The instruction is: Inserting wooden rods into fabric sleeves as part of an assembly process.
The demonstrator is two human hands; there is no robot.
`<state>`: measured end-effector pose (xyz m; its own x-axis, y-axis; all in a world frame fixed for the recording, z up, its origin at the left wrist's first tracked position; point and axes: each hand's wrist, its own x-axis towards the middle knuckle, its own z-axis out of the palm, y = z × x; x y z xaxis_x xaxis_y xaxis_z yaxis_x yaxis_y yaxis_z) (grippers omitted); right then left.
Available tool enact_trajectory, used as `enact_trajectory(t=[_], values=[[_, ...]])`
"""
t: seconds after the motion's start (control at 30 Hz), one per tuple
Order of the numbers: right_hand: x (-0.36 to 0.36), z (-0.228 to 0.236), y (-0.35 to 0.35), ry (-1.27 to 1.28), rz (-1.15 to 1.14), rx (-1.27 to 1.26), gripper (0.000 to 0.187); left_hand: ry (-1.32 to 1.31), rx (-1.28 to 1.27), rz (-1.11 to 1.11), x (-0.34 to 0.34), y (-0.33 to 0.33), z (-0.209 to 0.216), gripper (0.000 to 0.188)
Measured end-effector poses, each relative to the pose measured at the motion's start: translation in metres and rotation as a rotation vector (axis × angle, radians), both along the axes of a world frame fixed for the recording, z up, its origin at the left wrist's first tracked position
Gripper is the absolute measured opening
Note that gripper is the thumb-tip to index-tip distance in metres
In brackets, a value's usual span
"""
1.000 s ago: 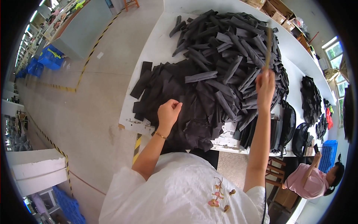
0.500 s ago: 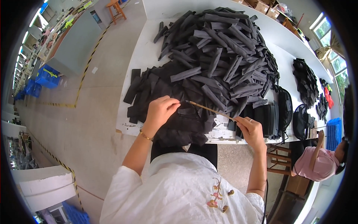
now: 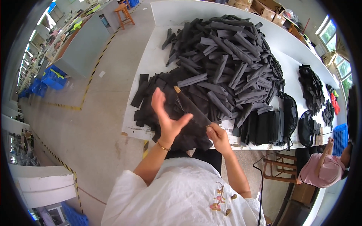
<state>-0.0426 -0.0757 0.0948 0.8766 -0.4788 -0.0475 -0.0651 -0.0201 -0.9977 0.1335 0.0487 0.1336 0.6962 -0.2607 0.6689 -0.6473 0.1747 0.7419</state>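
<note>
My right hand [image 3: 218, 138] is closed on the near end of a black fabric strip [image 3: 194, 107], which slants up and left from it. At the strip's far end a thin stick's tan tip [image 3: 177, 89] pokes out; the rest of the stick is hidden. My left hand [image 3: 168, 122] is open beside the strip, thumb and fingers spread apart, with nothing held. Beneath both hands lies a heap of flat black fabric strips [image 3: 141, 90] at the table's near left. Beyond it rises a large pile of dark grey fabric tubes [image 3: 235, 49].
The white table [image 3: 151, 49] has a raised back panel. Stacked black pieces [image 3: 264, 128] and black mesh bags [image 3: 289, 113] stand to the right. A person in pink [image 3: 320, 169] sits at far right near a wooden stool [image 3: 279, 167]. A black cable [image 3: 260, 177] hangs by my right arm.
My right hand has moved left and nearer to me. The stick, bare before, now shows only its tip past the fabric strip. My left hand has gone from a pinch to spread fingers.
</note>
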Motion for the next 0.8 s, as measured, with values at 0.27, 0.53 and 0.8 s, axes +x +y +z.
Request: enact_trajectory(t=[0.27, 0.53, 0.8], values=[[0.017, -0.024, 0.058, 0.042, -0.163, -0.183, 0.020, 1.383, -0.403, -0.620, -0.017, -0.011, -0.043, 0.031], [-0.055, -0.037, 0.080, 0.238, -0.062, -0.292, 0.016, 1.202, -0.388, -0.219, 0.027, -0.010, -0.023, 0.033], [-0.094, 0.001, 0.045, 0.382, -0.089, -0.237, 0.015, 1.216, -0.500, -0.227, 0.047, -0.027, -0.019, 0.032]])
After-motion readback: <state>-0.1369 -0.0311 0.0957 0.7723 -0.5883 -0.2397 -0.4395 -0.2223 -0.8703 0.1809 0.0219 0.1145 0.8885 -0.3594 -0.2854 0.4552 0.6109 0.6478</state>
